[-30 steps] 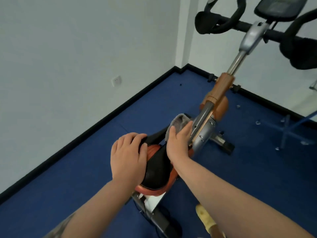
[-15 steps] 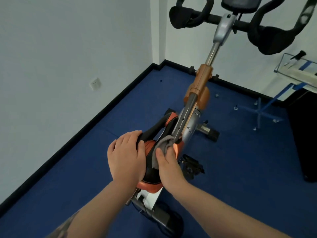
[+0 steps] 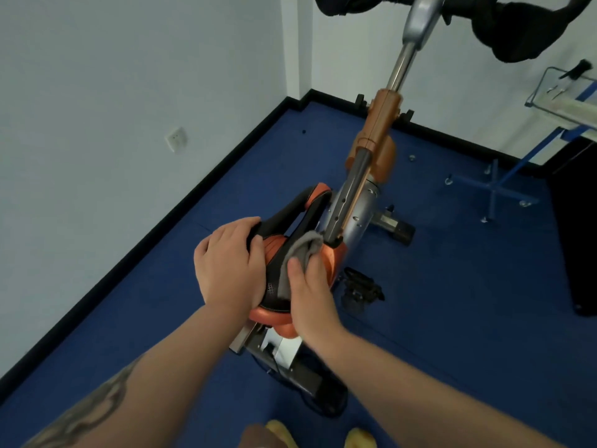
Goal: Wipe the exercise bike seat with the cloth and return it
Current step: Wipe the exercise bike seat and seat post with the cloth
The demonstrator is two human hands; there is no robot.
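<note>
This looks like a small exercise room. An exercise bike [image 3: 365, 202] stands in the corner, and its seat [image 3: 284, 253] is right under the fingers [image 3: 235, 231] of both hands. The black handlebars [image 3: 504, 24] are far past the fingertips, up high. Blue carpet [image 3: 452, 318] covers the floor all around. The walls [image 3: 129, 76] are plain white, with one socket [image 3: 176, 139] off past the left fingers.

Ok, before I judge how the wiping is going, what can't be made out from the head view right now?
- Seat: much of its top lies under the left hand, right hand and cloth, so what is wiped clean cannot be told.
- Cloth: mostly bunched under the right hand; its full size is hidden.
- Handlebars: cut off by the top edge.
- Shoes: cut off by the bottom edge.
</note>
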